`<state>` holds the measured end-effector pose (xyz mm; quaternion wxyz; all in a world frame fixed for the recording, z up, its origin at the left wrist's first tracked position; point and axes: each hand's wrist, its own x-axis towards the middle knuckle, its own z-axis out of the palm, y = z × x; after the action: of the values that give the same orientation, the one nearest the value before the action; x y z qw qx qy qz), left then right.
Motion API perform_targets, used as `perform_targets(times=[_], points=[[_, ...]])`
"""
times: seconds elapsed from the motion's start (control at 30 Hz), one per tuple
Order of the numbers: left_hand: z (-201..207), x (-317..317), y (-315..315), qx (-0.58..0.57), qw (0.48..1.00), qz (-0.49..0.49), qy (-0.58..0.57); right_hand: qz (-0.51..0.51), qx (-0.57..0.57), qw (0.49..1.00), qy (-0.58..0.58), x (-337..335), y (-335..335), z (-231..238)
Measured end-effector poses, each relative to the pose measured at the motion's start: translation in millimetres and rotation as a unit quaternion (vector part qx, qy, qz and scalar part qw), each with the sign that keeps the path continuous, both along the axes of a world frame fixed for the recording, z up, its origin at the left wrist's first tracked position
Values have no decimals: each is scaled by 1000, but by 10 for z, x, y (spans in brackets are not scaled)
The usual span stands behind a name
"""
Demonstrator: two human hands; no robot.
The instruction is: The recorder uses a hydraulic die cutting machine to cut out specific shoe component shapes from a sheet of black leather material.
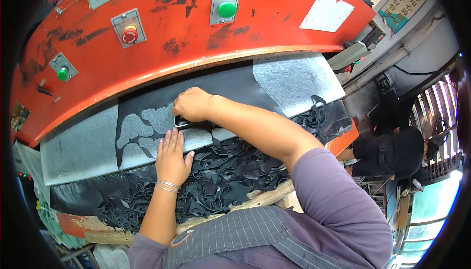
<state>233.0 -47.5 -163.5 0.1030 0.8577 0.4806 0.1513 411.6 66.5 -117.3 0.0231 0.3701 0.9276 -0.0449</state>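
A black leather-like sheet lies across the pale grey cutting pad, with several shaped holes cut through its left part. My right hand reaches over from the right, its fingers closed on the top of a metal cutting die. Part of the die's curved rim shows below those fingers; the rest is hidden by the hand. Nearest me, my left hand lies with fingers stretched out, its fingertips just below the die's rim. Whether they touch the die I cannot tell.
An orange-red press beam spans the far side, carrying green buttons and a red stop button. Tangled black scraps fill the ledge before me, behind a worn pale edge. Another person in dark clothes is at the right.
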Motion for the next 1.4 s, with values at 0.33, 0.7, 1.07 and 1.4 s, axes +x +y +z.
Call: perform_targets(times=[0.33,0.7,1.07,1.4], points=[[118,465,175,-76,990,-11,-120,-491,28,835,245,1444,-499,13],[-194,1173,332,-112,982,19,-154,-420,47,866,266,1692,-1190,-374],[-220,1147,417,-113,980,-11,-161,-294,107,914,260,1804,-1181,-568],[-208,1066,319,-119,980,5,-161,-331,106,921,176,1679,-1320,-513]])
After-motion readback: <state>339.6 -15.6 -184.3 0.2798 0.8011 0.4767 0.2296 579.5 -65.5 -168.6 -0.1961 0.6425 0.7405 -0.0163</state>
